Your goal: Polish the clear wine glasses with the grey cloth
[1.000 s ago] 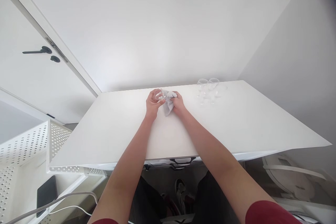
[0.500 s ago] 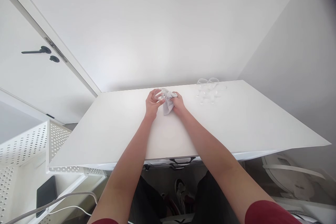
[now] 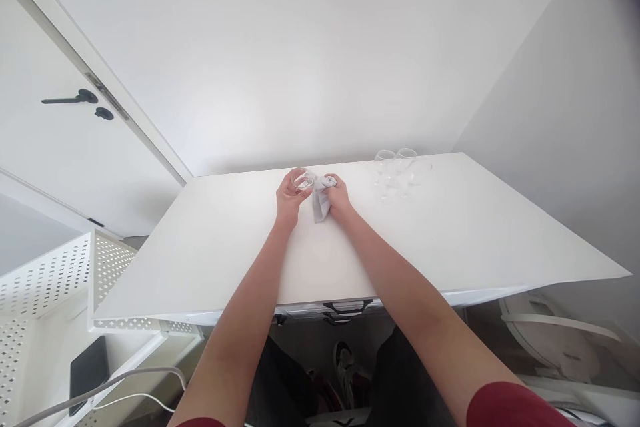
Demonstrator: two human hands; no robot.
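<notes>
Nearest, below the front edge of the white table [image 3: 200, 247], dark trouser legs [image 3: 285, 373] run out of view and a shoe [image 3: 344, 355] sits half lost in shadow. Red sleeves [image 3: 510, 403] are cut off by the bottom border. A dark handle [image 3: 349, 307] shows just under the table's front edge.

Over the table's far half, around its middle, the left hand [image 3: 288, 199] has its fingers curled around a clear glass [image 3: 303, 179]; its lower part is hard to make out beside the cloth. The right hand [image 3: 340, 199] grips the bunched grey cloth [image 3: 321, 205], which hides some of its fingers. Whether the glass touches the table, I cannot tell.

Near the table's back edge, right of its middle, stand more clear glasses [image 3: 406, 153], so faint against white that their number is uncertain. Beyond the table rises a pale wall [image 3: 310, 67].
</notes>
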